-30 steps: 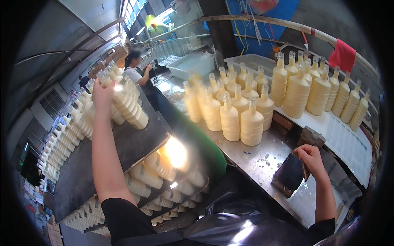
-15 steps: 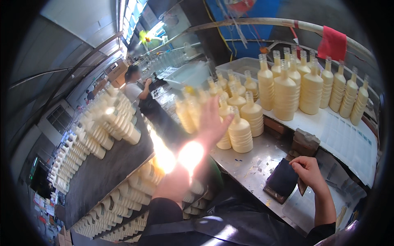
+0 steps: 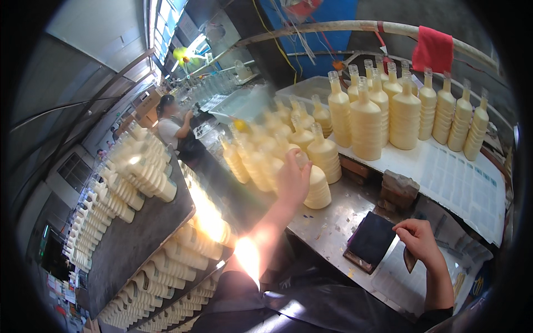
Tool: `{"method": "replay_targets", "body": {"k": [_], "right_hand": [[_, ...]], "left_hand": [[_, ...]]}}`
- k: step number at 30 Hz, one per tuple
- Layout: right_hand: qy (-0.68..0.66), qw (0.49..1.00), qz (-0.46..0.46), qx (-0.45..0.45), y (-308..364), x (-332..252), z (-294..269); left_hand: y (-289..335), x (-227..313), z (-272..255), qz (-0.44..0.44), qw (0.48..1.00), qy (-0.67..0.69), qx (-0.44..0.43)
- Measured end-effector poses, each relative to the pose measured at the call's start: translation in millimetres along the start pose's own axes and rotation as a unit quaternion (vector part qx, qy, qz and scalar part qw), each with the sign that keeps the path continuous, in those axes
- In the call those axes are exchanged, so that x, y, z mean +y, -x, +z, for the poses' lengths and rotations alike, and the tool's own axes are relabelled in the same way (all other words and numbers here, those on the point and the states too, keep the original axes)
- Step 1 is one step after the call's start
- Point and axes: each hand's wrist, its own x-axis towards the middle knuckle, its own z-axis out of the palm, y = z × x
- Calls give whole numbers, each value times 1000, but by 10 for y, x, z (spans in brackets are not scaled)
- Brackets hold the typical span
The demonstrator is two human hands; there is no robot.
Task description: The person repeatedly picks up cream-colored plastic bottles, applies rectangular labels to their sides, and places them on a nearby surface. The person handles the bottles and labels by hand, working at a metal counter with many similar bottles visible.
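Observation:
My left hand [image 3: 293, 180] is closed around the neck of a cream-coloured, ribbed bottle [image 3: 317, 191], which tilts slightly on the metal bench at the front of a group. Its neck is partly hidden by my fingers. Behind it stand more cream bottles [image 3: 323, 156] with clear necks. My right hand [image 3: 416, 238] pinches a small flat tool with a dark, pointed blade [image 3: 410, 260], possibly a scraper. Just left of that hand lies a black pad [image 3: 373, 238] on a small plate.
More bottles [image 3: 404, 119] stand on a white-topped shelf [image 3: 461, 183] at right. A grey block [image 3: 398, 190] sits below its edge. Racks [image 3: 130, 238] with rows of cream bottles fill the left. A person [image 3: 172, 125] works farther back. A red cloth [image 3: 433, 50] hangs from a rail.
My left hand has come down from spread fingers above the front bottle to a grip on its neck. My right hand stays near the black pad with its tool. The view has shifted slightly.

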Motion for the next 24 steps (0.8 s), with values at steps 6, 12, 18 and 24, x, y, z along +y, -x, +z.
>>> {"method": "replay_targets", "body": {"k": [6, 12, 18, 24], "right_hand": [[-10, 998, -55, 1, -174, -64, 135], [45, 999, 24, 11, -141, -602, 263], [15, 997, 65, 49, -239, 58, 202], [-9, 993, 101, 65, -167, 55, 370]], "left_hand": [[12, 753, -317, 205, 976, 58, 41], [31, 1330, 178, 203, 967, 147, -48], [121, 1080, 1153, 29, 891, 325, -317], [445, 744, 1065, -44, 783, 556, -276]]}}
